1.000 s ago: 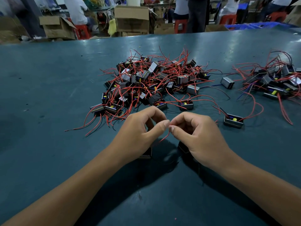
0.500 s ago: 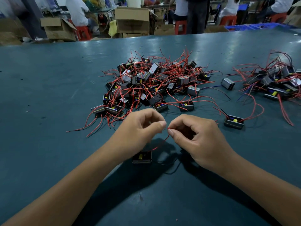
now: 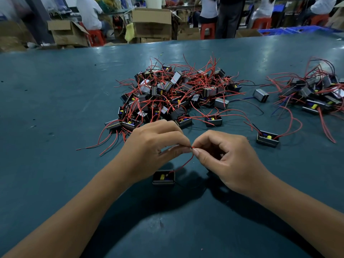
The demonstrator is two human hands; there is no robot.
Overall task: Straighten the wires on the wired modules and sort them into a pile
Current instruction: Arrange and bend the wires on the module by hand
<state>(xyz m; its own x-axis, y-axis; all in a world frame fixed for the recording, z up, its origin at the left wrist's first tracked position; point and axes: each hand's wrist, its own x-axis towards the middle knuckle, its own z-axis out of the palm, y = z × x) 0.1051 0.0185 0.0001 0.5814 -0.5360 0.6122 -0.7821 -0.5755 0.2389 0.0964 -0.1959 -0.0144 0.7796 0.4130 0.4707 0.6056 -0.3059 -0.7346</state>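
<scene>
A small black module (image 3: 163, 177) with a yellow part lies on the teal table (image 3: 55, 108) just below my hands. Its red wire (image 3: 184, 164) curves up to my fingertips. My left hand (image 3: 154, 146) and my right hand (image 3: 227, 161) meet tip to tip and both pinch the wire's upper end between thumb and forefinger. Behind them lies a big tangled heap of modules (image 3: 173, 94) with red wires. A second, smaller pile of modules (image 3: 316, 92) sits at the right edge.
Single modules lie loose: one (image 3: 267, 138) right of my right hand, one grey one (image 3: 260, 95) between the piles, two (image 3: 213, 120) near the heap's front. Cardboard boxes (image 3: 151, 23), red stools and seated people stand beyond the table's far edge.
My hands have risen slightly and the module has come out from under my left hand into view, hanging lower on its red wire. The piles have not moved.
</scene>
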